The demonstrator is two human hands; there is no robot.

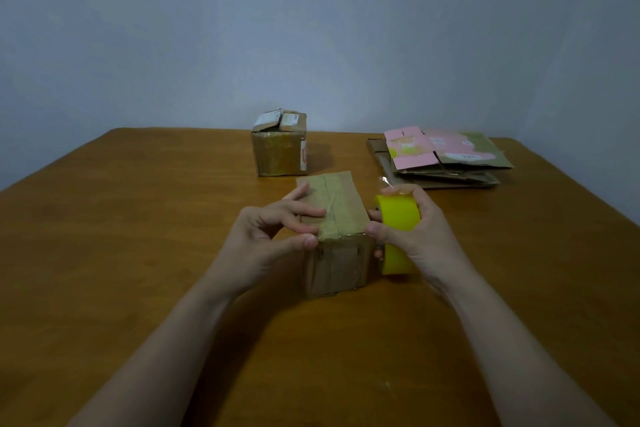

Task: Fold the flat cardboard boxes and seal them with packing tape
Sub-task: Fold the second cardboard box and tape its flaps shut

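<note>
The left hand (277,229) pinches the small brown cardboard box (337,263). Just beside it, the right hand (412,236) grips the round yellow tape roll (398,218) and should pull straight.

Dim, cool-toned light, soft shadows under the forearms, slight overall softness, wide-angle bending at the edges

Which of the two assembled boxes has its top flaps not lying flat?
The far box, behind the other: its top flaps lift up unevenly. The near box has a flat top with tape running along its seam.
</note>
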